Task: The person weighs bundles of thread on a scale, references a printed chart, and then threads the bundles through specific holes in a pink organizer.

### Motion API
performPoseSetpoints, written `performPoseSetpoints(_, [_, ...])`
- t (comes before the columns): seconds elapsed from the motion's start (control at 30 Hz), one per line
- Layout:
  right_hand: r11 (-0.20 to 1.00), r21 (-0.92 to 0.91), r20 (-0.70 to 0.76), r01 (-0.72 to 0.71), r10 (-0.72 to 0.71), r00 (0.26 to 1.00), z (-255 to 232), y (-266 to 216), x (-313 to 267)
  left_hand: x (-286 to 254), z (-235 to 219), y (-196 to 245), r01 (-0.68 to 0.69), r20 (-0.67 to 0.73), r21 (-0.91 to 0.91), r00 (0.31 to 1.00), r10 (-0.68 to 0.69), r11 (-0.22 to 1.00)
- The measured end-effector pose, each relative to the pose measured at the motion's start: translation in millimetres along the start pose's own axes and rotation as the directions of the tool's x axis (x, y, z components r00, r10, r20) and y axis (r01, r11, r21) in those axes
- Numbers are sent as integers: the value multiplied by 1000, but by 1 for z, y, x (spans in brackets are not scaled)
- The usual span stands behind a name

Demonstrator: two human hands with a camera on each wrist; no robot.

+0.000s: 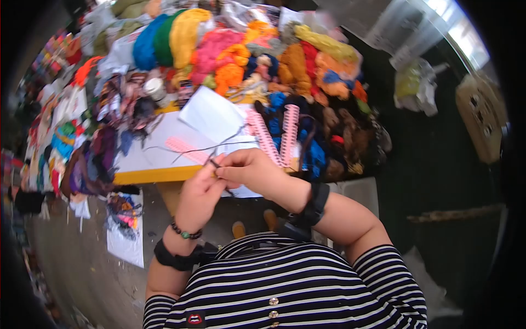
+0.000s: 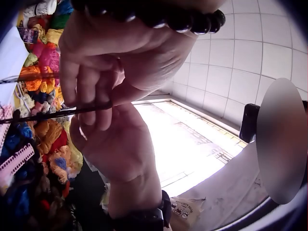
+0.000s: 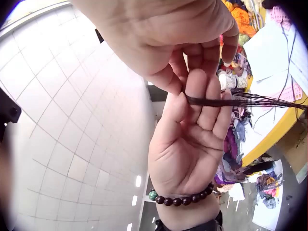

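threads (image 3: 216, 102), dark and bunched, run from between the two hands at the near edge of the table (image 1: 145, 174). right hand (image 1: 249, 169) pinches them with thumb and forefinger; left hand (image 1: 200, 196), palm up, nips them between thumb and forefinger, its other fingers nearly straight beneath the bunch. the fingertips of both hands meet there. beyond lie paper (image 1: 211, 113) and pink strips (image 1: 289, 134) on the white top, with heaped yarn (image 1: 233, 71) behind. beads (image 3: 178, 200) circle the left wrist.
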State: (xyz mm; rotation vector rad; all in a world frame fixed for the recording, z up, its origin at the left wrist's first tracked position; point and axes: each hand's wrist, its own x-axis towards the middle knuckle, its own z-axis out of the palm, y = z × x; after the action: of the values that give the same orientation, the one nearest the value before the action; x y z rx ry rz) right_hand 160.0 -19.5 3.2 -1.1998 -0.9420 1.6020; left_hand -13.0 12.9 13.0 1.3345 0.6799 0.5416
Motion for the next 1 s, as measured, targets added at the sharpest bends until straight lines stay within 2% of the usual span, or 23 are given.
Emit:
performPoseSetpoints(0.03, [951,-223,-100,216,-243,965,-6,5,-3,5,-4,-9,-69,-82,32,994,71,997])
performPoseSetpoints(0.07, [806,-463,-139,369,-477,868,-11,10,-7,10,-11,-22,-137,-158,66,977,146,988])
performPoseSetpoints(0.1, [581,-684,-105,441,-677,728,-20,13,-12,18,-12,-31,-204,-232,105,947,224,973])
performPoseSetpoints(0.13, [658,-605,-111,447,-627,771,-27,7,-20,25,-5,-28,-201,-199,-38,962,190,979])
performPoseSetpoints(0.17, [634,-579,-81,513,-671,737,-34,9,-24,31,2,-26,-180,-168,-179,974,150,967])
performPoseSetpoints(0.2, [837,-315,-89,449,-497,863,-42,8,-30,36,9,-31,-67,15,-293,997,75,954])
performPoseSetpoints(0.23, [948,-19,-29,316,-317,948,-51,6,-36,41,16,-38,58,157,-302,987,-10,952])
performPoseSetpoints(0.3, [890,354,-43,288,-292,955,-83,15,-46,50,29,-60,295,416,-264,894,-168,918])
performPoseSetpoints(0.33, [806,558,-84,200,-185,979,-101,8,-65,53,32,-75,344,382,-271,896,-228,899])
performPoseSetpoints(0.37, [786,579,-155,216,-154,976,-129,9,-81,57,32,-90,361,414,-133,866,-279,923])
performPoseSetpoints(0.4, [763,575,-219,294,-203,954,-162,16,-99,59,31,-105,367,436,7,836,-333,930])
performPoseSetpoints(0.43, [690,641,-315,337,-165,935,-192,15,-127,60,31,-116,365,447,144,805,-390,920])
performPoseSetpoints(0.5, [606,668,-516,431,-41,856,-252,10,-180,52,36,-132,465,446,183,746,-494,866])
performPoseSetpoints(0.53, [582,645,-554,496,-92,828,-291,15,-211,48,37,-140,513,444,205,711,-546,834])
performPoseSetpoints(0.57, [572,575,-685,585,-55,727,-316,8,-238,45,36,-154,574,430,216,670,-604,790])
performPoseSetpoints(0.6, [555,519,-751,650,-67,656,-354,13,-269,40,35,-166,604,396,187,675,-622,774])
performPoseSetpoints(0.63, [567,420,-860,709,-1,511,-382,11,-295,37,35,-176,631,362,157,679,-639,760])
performPoseSetpoints(0.7, [584,245,-968,774,97,233,-418,1,-323,38,28,-195,694,304,139,649,-697,707])
performPoseSetpoints(0.8, [780,4,-999,625,26,-26,-460,7,-306,41,35,-196,760,133,113,627,-768,640])
performPoseSetpoints(0.83, [845,-34,-997,533,5,-72,-467,14,-283,45,40,-192,777,64,107,617,-784,620])
performPoseSetpoints(0.9, [944,-28,-995,329,5,-100,-465,28,-228,44,43,-198,807,-17,69,589,-808,587])
performPoseSetpoints(0.97, [975,8,-995,222,-14,98,-466,61,-183,42,44,-202,819,-67,1,573,-817,574])
performPoseSetpoints(1.0, [997,19,-985,71,6,170,-458,72,-158,41,45,-203,817,-76,-45,570,-818,574])
